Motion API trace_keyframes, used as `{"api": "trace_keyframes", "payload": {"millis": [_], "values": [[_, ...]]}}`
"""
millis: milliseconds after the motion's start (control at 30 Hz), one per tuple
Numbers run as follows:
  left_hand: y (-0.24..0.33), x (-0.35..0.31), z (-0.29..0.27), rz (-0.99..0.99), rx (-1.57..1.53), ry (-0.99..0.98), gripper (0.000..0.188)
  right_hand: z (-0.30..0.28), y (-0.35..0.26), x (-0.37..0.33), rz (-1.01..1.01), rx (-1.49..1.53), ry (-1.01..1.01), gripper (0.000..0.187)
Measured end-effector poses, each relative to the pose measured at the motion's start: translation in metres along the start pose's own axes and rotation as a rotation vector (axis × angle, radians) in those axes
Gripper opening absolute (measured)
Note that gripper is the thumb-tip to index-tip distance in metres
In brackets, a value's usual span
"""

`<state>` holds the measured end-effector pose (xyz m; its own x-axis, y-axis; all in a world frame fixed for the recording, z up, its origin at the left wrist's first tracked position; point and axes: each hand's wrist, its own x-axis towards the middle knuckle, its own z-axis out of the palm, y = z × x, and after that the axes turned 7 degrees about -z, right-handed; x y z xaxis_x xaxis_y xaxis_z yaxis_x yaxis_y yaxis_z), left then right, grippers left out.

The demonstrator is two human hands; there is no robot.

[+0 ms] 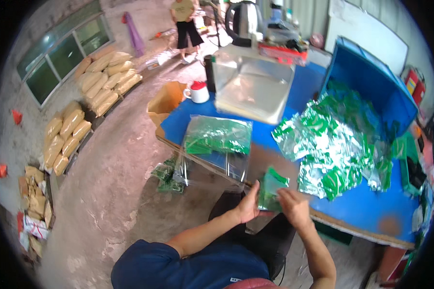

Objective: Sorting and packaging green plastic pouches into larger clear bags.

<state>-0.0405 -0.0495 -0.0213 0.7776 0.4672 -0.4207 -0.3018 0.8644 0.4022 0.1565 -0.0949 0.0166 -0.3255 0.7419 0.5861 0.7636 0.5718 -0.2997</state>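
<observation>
Just off the table's front edge, a small stack of green and silver packets (271,190) is held between my two hands. My left hand (249,204) grips the stack from its left side, thumb up. The fingers of my right hand (294,207) pinch its right edge. Up and to the left lies a clear plastic bag (219,135) filled with green packets, its unfilled end hanging over the table edge. Right of my hands spreads a large loose heap of green and silver packets (332,149), spilling from a tipped blue bin (371,72).
A stack of clear flat bags (253,84) lies at the back of the blue table (371,209). A red-lidded white mug (197,92) and a kettle (246,23) stand there too. Several packets (168,176) lie below the left edge. Filled sacks (65,137) line the wall; a person (183,21) stands far off.
</observation>
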Motion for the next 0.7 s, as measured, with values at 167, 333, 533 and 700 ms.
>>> {"api": "trace_keyframes", "payload": {"millis": [167, 333, 533, 700], "values": [[-0.005, 0.018, -0.055, 0.144, 0.195, 0.152, 0.032, 0.034, -0.015, -0.009, 0.043, 0.151, -0.054, 0.034], [0.015, 0.016, -0.029, 0.082, 0.145, 0.271, 0.026, 0.014, 0.040, 0.002, 0.153, 0.194, 0.255, 0.020], [0.007, 0.000, -0.030, 0.071, 0.218, 0.293, 0.034, -0.006, 0.090, 0.006, 0.441, -0.450, -0.039, 0.059], [-0.004, -0.006, -0.031, 0.041, 0.167, 0.214, 0.034, 0.008, 0.034, -0.030, 0.336, -0.384, -0.152, 0.073]]}}
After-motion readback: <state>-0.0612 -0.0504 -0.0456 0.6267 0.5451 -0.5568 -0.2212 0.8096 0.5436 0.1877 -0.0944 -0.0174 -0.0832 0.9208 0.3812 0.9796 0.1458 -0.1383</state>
